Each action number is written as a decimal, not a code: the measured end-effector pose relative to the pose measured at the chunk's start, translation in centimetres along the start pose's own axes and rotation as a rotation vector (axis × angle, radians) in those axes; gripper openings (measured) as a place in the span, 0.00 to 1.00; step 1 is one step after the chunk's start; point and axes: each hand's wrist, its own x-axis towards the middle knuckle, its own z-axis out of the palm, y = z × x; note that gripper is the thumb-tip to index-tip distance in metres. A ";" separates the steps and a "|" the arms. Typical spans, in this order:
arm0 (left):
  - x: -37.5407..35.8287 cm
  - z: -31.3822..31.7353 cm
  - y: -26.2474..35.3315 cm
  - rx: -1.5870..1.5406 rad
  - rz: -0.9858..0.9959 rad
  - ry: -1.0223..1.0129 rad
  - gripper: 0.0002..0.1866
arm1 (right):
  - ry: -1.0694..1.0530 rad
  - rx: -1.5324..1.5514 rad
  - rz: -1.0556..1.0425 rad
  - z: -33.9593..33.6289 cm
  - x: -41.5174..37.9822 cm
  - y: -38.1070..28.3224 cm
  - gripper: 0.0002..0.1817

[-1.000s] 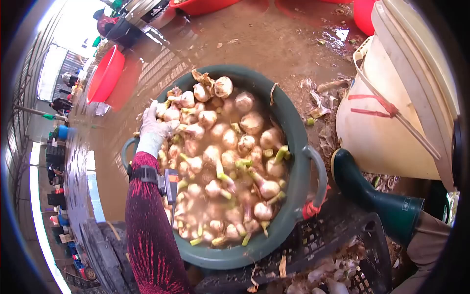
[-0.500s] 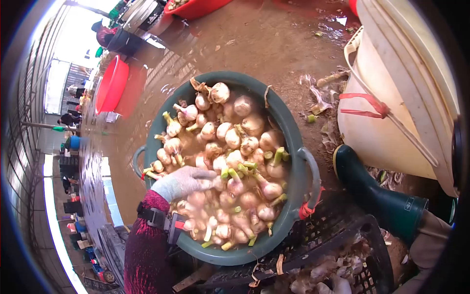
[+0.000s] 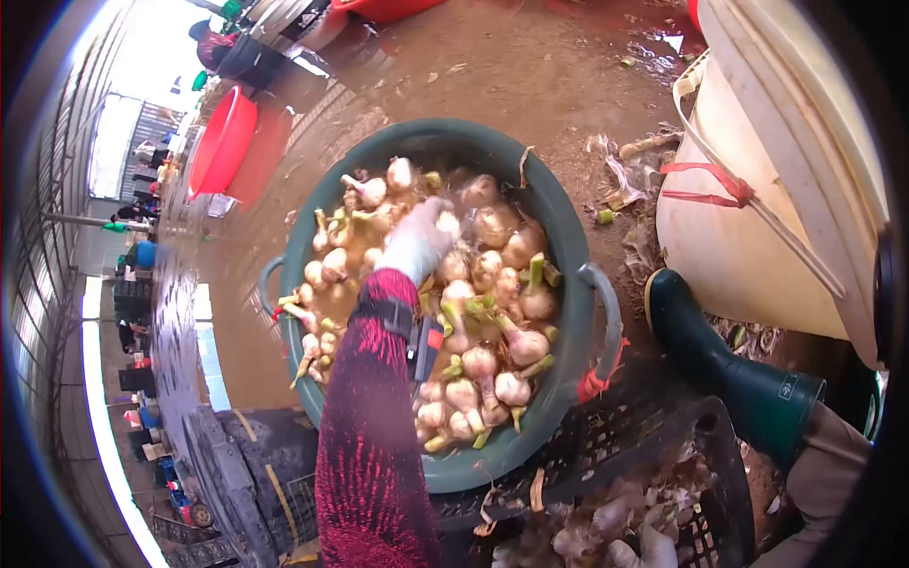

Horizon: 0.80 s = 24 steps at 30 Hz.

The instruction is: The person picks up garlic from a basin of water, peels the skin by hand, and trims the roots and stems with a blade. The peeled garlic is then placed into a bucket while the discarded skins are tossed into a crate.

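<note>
Garlic bulbs (image 3: 525, 346) with short green stems are sitting in cloudy brown water (image 3: 348, 305), crowding a round green tub (image 3: 571, 256). Many are poking above the surface, and some stems are leaning on the tub's near left edge. The person's left hand (image 3: 417, 237), wearing a pale glove, is lying in among the bulbs toward the far side, with one pale bulb showing just beside the fingertips. The hand is blurring, so I cannot tell whether its fingers are spreading or closing on anything.

Behind the wrist, a dark strap (image 3: 386, 315) is circling a black and pink sleeve (image 3: 369, 407), and a small device (image 3: 428, 348) is hanging at its side. A red tie (image 3: 592, 385) is marking the tub's right handle (image 3: 606, 327).

Below and right of the tub, a black crate (image 3: 724, 464) is holding a heap of pale skins (image 3: 615, 521). A dark green boot (image 3: 724, 374) is resting near it, beside a large cream container (image 3: 748, 256). Farther off, a red basin (image 3: 224, 142) is standing on the wet floor (image 3: 473, 76), well apart from the tub.
</note>
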 end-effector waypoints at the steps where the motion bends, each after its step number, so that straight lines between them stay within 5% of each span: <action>1: -1.5 0.1 -0.7 -0.011 0.017 0.014 0.21 | 0.023 0.034 -0.060 0.1 -0.1 -0.1 0.19; 5: -7.8 0.2 -0.2 0.225 -0.187 -0.107 0.19 | -0.016 -0.048 -0.163 -0.1 -1.5 0.7 0.15; 7: -9.3 1.4 -4.0 0.228 -0.074 -0.044 0.20 | -0.041 -0.039 -0.141 -0.5 -2.4 0.9 0.13; 9: -14.1 -2.2 -0.6 -0.137 -0.277 0.028 0.25 | -0.029 -0.065 -0.202 -1.0 -3.7 0.7 0.12; 13: -20.7 -6.0 1.9 -0.108 -0.363 0.150 0.26 | 0.015 -0.090 -0.354 -1.2 -5.9 2.1 0.11; 14: -21.4 -5.1 -0.7 -0.248 -0.325 0.269 0.22 | 0.013 -0.095 -0.381 -1.3 -6.6 2.6 0.11; 15: -23.5 -5.5 0.6 -0.733 -0.173 0.384 0.20 | 0.009 -0.099 -0.406 -1.6 -7.3 2.3 0.11; 17: -29.5 -6.5 6.0 -1.281 -0.292 0.359 0.15 | -0.054 -0.250 -0.467 -1.7 -7.1 3.9 0.16; 19: -34.3 -3.5 8.1 -1.711 -0.160 0.275 0.18 | -0.220 -0.033 -0.488 -2.1 -8.2 2.9 0.16; 21: -39.8 -0.3 10.8 -2.040 -0.135 0.114 0.20 | -0.038 -0.161 -0.667 -1.2 -8.0 3.2 0.22; 22: -42.2 1.5 12.5 -2.070 -0.064 0.094 0.20 | -0.124 -0.122 -0.588 -0.7 -7.6 3.7 0.24; 23: -44.5 3.3 14.2 -2.101 -0.009 0.078 0.20 | -0.083 0.014 -0.778 0.1 -7.6 4.1 0.25; 24: -46.7 4.6 15.8 -2.162 0.004 0.031 0.20 | -0.085 -0.228 -0.707 -0.4 -8.4 3.4 0.25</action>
